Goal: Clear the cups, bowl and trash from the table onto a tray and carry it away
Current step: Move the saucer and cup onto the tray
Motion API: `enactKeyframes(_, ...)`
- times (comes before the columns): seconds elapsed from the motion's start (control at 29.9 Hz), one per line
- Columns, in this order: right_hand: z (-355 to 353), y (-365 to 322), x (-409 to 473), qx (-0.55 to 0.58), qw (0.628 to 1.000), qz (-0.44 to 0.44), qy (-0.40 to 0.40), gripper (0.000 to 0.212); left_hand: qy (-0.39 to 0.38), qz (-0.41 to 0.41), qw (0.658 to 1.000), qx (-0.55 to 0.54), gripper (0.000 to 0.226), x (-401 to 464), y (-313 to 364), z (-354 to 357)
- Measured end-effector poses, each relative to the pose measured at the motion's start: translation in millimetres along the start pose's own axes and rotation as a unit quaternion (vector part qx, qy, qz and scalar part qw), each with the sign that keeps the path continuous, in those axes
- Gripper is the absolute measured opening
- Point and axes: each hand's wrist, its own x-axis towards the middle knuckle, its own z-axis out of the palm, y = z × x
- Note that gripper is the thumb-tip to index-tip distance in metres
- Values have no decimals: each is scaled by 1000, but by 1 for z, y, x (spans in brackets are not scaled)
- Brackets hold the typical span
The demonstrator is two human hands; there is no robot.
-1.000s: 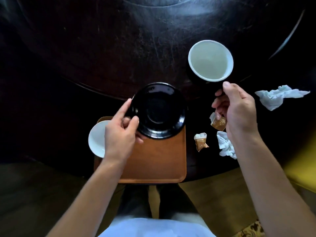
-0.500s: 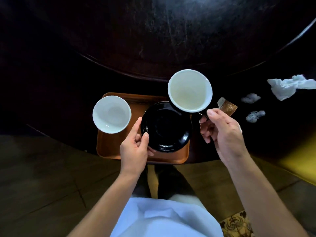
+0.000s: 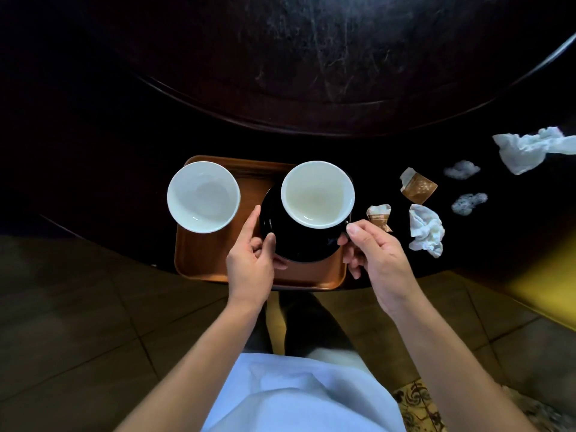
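A brown tray (image 3: 218, 263) rests at the near edge of the dark round table (image 3: 311, 73). On its left side sits a white bowl (image 3: 203, 196). My left hand (image 3: 251, 260) grips the rim of a black saucer (image 3: 296, 244) on the tray's right side. My right hand (image 3: 374, 260) holds the handle of a black cup with a white inside (image 3: 317, 194), which is over the saucer. Right of the tray lie two torn brown packets (image 3: 417, 186) (image 3: 379, 216) and crumpled white tissues (image 3: 425, 229) (image 3: 526, 149).
Two small white scraps (image 3: 462, 169) (image 3: 469, 202) lie among the trash on the table. A raised inner ring (image 3: 280, 126) runs across the tabletop beyond the tray. Tiled floor (image 3: 78, 338) is below, with a yellow object (image 3: 542, 282) at the right.
My right hand has carried the cup from the table's middle to over the saucer. My left hand has kept its hold on the saucer on the tray.
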Motion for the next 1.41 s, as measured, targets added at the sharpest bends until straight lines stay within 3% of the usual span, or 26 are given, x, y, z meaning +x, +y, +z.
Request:
enactKeyframes(0.3,6,14,2,-3,1000,19,2,29,-16,-18,1000,3,59,4,-3,0)
enactKeyframes(0.5,13,21,0,5,999,44,-18,24,-5,12,996,88,60,8,0,-7)
enactKeyframes(0.74,14,34,-2,6,996,75,-42,21,16,-12,999,28,60,6,-1,1)
enactKeyframes(1.1,15,42,-10,-64,997,17,48,27,-45,-14,997,59,59,1,11,-13)
enactKeyframes(1.17,7,40,-18,-74,995,-8,73,24,-30,27,990,134,49,-4,15,-20)
enactKeyframes(1.27,-19,33,-30,-116,983,-33,142,24,27,152,960,233,36,-17,27,-29)
enactKeyframes(1.41,-73,26,-42,-223,944,-73,231,29,26,305,916,260,30,-40,52,-19)
